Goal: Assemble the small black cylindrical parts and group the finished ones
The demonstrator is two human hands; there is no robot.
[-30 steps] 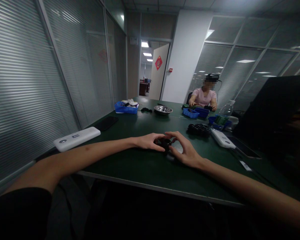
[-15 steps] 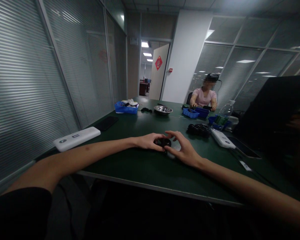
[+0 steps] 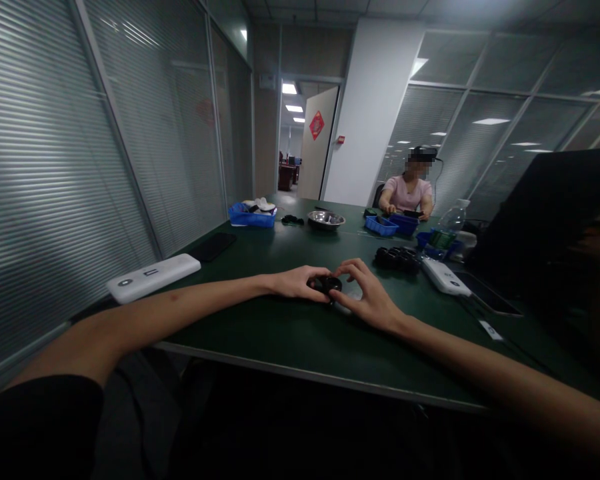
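Observation:
A small, dark, glossy rounded object (image 3: 322, 285) rests low over the green table (image 3: 280, 333); its exact kind is too dark to make out. My left hand (image 3: 296, 283) grips it from the left, thumb in front and fingers behind. From the right, my right hand (image 3: 363, 293) curves round its other end, thumb and fingertips touching or nearly touching the edge. A pale patch, perhaps a reflection or a clear item, shows on the tabletop beneath the right palm.
A pile of black round parts (image 3: 397, 259) lies right of my hands, near a white power bank (image 3: 445, 277) and a bottle (image 3: 445, 230). Further back stand a metal bowl (image 3: 326, 220) and a blue tray (image 3: 253, 215). Another person (image 3: 410, 193) sits at the far side.
My right fingers have shifted slightly upward and closer around the object's right end. The left hand stays in place on it.

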